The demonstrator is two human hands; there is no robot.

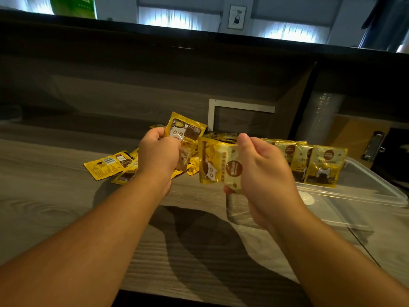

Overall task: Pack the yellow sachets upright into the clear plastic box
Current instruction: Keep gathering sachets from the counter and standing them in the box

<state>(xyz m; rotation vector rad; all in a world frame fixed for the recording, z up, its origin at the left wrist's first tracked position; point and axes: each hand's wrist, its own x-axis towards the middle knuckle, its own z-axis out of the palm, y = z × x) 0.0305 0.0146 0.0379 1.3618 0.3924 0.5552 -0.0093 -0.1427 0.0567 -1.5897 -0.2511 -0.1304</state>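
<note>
My left hand (158, 152) grips a yellow sachet (186, 130) by its lower part and holds it raised above the loose pile of sachets (110, 163) on the wooden table. Just left of the clear plastic box (358, 196), my right hand (263, 171) holds a small stack of yellow sachets (218, 165), thumb on top and fingers beneath. Several sachets (318, 161) stand upright in a row at the far end of the box. The near part of the box shows only its bare bottom.
The grey wood-grain table (55, 207) runs from left to right, its front edge near the bottom. Behind it rises a dark wooden back panel with a pale metal frame (223, 107). At the far right stand a roll of clear film (323, 116) and a clipboard (374, 146).
</note>
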